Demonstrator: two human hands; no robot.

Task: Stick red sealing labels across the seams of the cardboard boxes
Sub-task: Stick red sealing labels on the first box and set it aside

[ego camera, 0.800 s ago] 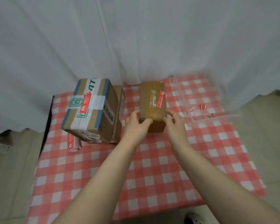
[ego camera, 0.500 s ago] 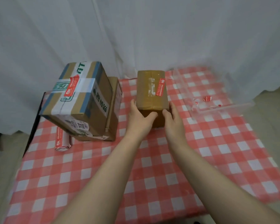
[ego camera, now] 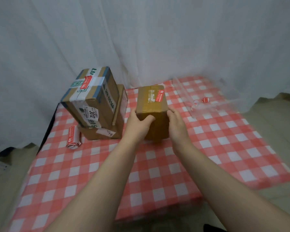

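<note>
two hands steady the small box [ego camera: 151, 104], which stands on the desk [ego camera: 157, 173] near the middle of the checked cloth, just right of a stack of larger boxes [ego camera: 94, 97]. left hand [ego camera: 137, 124]: thumb hooked across the near face, the other fingers round the left wall and out of sight. right hand [ego camera: 177, 126]: laid against the right wall, fingers close together and fairly straight. one red label [ego camera: 159, 96] lies on the top face beside the taped seam; whether it bridges the seam cannot be told. a roll of labels [ego camera: 73, 137] lies left of the stack; a clear tray [ego camera: 208, 104] holding red scraps sits to the right. judgement: the step in hand is turning or placing the box for its next seam. to do it well, squeeze both walls evenly, set the box flat with an unsealed seam upward, and free one hand for a label only once the box sits square.
</note>
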